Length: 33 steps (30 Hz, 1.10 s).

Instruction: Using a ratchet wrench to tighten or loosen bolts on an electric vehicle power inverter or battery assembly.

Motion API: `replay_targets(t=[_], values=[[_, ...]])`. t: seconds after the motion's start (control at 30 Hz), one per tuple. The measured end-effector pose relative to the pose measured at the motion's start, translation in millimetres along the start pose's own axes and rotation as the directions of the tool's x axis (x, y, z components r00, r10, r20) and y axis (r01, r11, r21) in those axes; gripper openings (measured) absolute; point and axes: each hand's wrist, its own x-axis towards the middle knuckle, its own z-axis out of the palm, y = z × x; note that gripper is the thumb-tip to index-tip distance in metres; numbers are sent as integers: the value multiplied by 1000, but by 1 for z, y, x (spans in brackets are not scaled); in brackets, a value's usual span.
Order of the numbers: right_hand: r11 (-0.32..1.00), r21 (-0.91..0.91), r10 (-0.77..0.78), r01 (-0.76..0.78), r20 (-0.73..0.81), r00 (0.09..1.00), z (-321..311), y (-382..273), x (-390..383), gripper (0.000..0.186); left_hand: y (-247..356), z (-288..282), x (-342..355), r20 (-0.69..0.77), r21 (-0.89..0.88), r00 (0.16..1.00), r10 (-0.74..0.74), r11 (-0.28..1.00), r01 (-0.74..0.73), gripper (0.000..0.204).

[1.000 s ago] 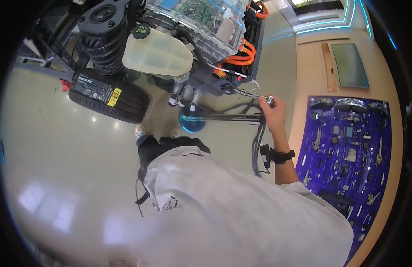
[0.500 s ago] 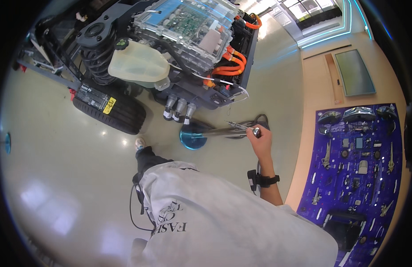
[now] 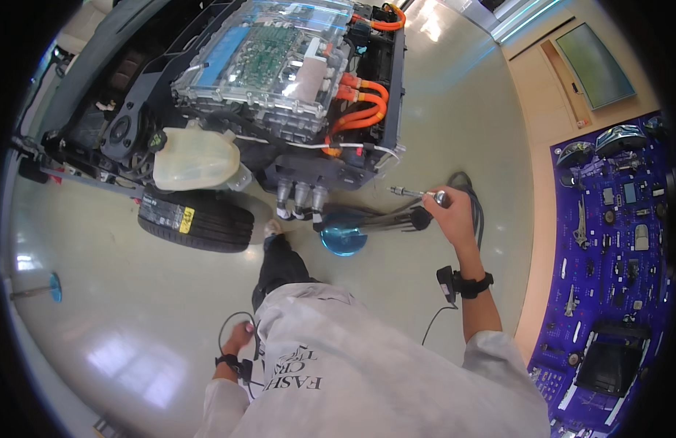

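Head view. A partly exposed vehicle front (image 3: 279, 157) occupies the upper left and upper centre of the frame, its lower edge lying above and left of the ratchet wrench (image 3: 406, 191), which is held right of centre, over the floor (image 3: 122, 285). The right hand (image 3: 455, 213) is clamped on the wrench near its rounded head; the slender metal shaft points left, apart from the vehicle. The left hand (image 3: 241, 333), lower left of centre, has a thin black cord looped beside it; whether its fingers are together or apart cannot be told.

Just below the wrench in the frame, a dark post (image 3: 382, 220) runs to a round, glossy blue base (image 3: 343, 241); black cables (image 3: 478, 212) curve over the smooth, reflective floor to the right. A black, grooved tyre (image 3: 221, 226) with a yellow label lies left of centre.

Upper centre, a clear, box-shaped housing (image 3: 199, 91) encloses a green circuit board (image 3: 268, 55), a blue part and a brownish block. Thick orange cables (image 3: 372, 111) bend from its right side. To its lower left sits a translucent, cream-coloured reservoir (image 3: 195, 160) with a dark cap; its fill level cannot be read. At right stands a purple display board (image 3: 597, 219) bearing assorted parts.
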Motion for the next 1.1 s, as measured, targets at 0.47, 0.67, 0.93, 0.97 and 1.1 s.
replay_targets(t=[0.47,0.67,0.93,0.97,1.1], values=[[981,-192,5,-3,10,1000,107,-56,256,32,231,-332,125,-513,552,407,756,653,-518,30],[983,-177,-41,44,20,999,121,-31,289,31,235,-330,130,-510,603,481,714,695,-393,33],[983,-183,43,-15,150,988,120,-31,307,35,232,-326,130,-531,628,481,697,705,-329,28],[977,-213,36,0,165,986,119,-27,305,34,232,-326,132,-531,634,473,703,700,-330,27],[984,-178,51,-22,163,985,115,-28,302,34,234,-326,128,-537,635,474,698,704,-318,26]])
